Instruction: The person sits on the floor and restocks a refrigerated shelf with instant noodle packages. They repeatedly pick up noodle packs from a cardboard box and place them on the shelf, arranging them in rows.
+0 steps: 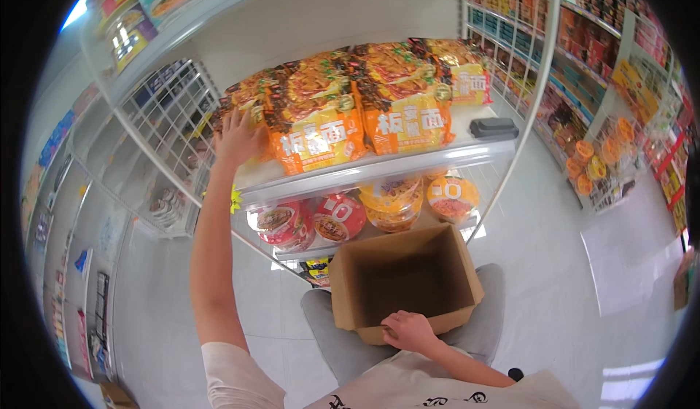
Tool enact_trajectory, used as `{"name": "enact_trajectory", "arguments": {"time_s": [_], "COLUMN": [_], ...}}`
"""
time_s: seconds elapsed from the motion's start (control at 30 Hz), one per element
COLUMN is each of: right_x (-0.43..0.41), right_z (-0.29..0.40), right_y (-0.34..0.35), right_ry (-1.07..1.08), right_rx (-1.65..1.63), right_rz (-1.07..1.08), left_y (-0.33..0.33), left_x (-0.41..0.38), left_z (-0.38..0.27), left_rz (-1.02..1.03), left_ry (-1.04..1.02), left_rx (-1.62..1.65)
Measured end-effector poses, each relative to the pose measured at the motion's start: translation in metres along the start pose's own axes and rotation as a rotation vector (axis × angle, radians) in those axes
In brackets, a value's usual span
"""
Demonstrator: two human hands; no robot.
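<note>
My left hand [240, 138] reaches up to the shelf and lies against the leftmost orange noodle packet [254, 94]. Whether its fingers grip that packet or only rest on it cannot be made out. To the right lean two large noodle packets, one beside the hand [317, 114] and another [404, 100] past it; a further packet [465, 75] is partly hidden behind. Down at my lap, an open cardboard box [404, 283] shows a bare, shadowed inside. My right hand [407, 329] holds the near rim of this box, fingers curled over the edge.
A dark, small object [494, 128] lies at the shelf's right end. Bowl noodles [339, 217] stand on the shelf below, behind the box. Wire side panels [169, 92] and white posts [538, 97] flank the shelf. More stocked shelves [579, 64] line the right side.
</note>
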State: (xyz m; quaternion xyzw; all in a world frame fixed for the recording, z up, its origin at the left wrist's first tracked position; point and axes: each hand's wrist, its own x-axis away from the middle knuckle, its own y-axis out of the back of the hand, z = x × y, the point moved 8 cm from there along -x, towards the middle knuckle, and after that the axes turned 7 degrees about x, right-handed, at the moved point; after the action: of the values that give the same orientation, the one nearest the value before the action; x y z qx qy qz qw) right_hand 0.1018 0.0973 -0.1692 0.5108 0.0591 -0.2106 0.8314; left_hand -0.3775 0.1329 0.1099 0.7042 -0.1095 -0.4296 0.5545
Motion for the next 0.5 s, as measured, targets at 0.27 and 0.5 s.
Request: {"name": "enact_trajectory", "arguments": {"time_s": [0.27,0.5], "right_x": [0.001,-0.006], "right_z": [-0.002,0.003], "right_y": [-0.004,0.012], "right_ry": [-0.002,-0.058], "right_rx": [-0.033,-0.216], "right_rz": [0.040,0.091], "left_y": [-0.017,0.006], "left_x": [0.011,0.008], "left_z": [-0.002,0.009], "left_rz": [-0.386,-0.340], "left_ry": [0.097,0.128], "left_rx": [-0.077,0.076]}}
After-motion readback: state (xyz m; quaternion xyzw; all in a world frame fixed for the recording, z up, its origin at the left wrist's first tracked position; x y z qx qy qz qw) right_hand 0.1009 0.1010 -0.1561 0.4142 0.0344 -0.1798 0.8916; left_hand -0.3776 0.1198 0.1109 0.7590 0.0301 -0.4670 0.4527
